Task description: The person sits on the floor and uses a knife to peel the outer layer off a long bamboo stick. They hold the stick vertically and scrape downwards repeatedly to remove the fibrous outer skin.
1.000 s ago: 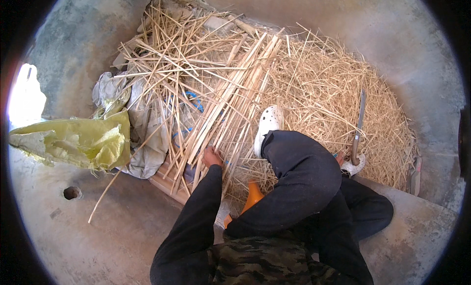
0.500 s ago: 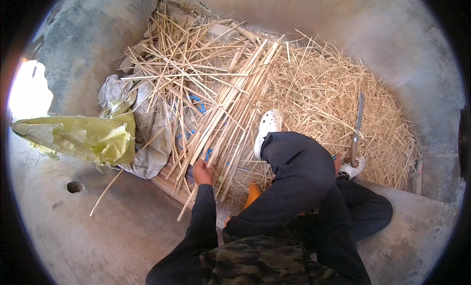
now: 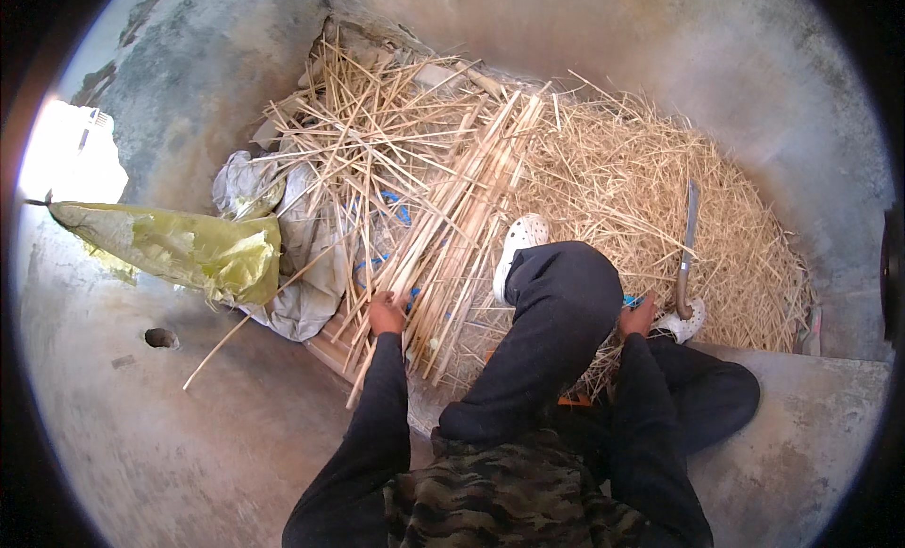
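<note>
My left hand point(image 3: 386, 314) is closed at the near end of a long pile of split bamboo strips point(image 3: 471, 194), its fingers around one or more strips. How many it grips is hidden. My right hand point(image 3: 638, 314) sits beyond my bent knee, fingers curled, next to the white clog on my right foot. A small bright blue bit point(image 3: 630, 303) shows at its fingertips; what it belongs to cannot be made out. Close to that hand a machete point(image 3: 689, 246) with a wooden handle lies on the shavings, blade pointing away. Under my leg an orange thing point(image 3: 575, 400) partly shows.
Dry shavings point(image 3: 660, 180) cover the right side. Loose crossed strips point(image 3: 349, 124) lie at the far left, over grey sacking point(image 3: 306, 298). A torn yellow-green sack point(image 3: 179, 251) hangs at left. Concrete walls point(image 3: 603, 29) curve around, and a round hole point(image 3: 161, 339) opens in the concrete.
My right hand has come into fuller view beside the knee, with the blue bit at its fingers. My left hand stays at the strips' near end. The view has shifted slightly.
</note>
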A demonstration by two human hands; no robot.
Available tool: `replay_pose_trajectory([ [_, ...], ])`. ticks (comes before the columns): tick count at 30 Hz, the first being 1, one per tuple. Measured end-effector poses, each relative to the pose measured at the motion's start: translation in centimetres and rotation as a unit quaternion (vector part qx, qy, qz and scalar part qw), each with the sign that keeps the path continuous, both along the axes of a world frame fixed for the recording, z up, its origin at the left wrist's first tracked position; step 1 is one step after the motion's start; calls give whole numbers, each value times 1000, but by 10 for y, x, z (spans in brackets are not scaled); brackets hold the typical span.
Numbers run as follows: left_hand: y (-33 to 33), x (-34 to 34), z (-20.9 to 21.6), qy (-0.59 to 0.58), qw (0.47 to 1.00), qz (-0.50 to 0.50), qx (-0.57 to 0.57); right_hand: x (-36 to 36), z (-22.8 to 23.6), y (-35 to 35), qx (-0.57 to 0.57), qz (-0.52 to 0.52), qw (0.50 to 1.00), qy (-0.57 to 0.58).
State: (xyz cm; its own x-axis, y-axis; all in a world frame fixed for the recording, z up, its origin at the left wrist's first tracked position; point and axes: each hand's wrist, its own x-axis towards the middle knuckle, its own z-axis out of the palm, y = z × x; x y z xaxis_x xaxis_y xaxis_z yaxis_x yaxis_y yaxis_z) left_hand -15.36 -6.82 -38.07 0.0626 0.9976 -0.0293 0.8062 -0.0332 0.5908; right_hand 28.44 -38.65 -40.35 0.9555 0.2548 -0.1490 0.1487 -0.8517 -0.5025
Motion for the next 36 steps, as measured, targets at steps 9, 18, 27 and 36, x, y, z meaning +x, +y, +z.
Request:
replay_pose_trajectory([
  [9,-15,34,-104,48,990,-124,-37,-7,16,3,3,5,1000,-14],
  [18,-33,82,-84,248,964,-84,-39,1,-16,-2,5,-31,999,24],
  [27,-11,60,-136,63,993,-95,-2,21,-74,-14,-24,-24,999,3],
  [36,-52,60,-57,-128,982,-119,-76,40,-111,-43,-31,-8,999,-24],
])
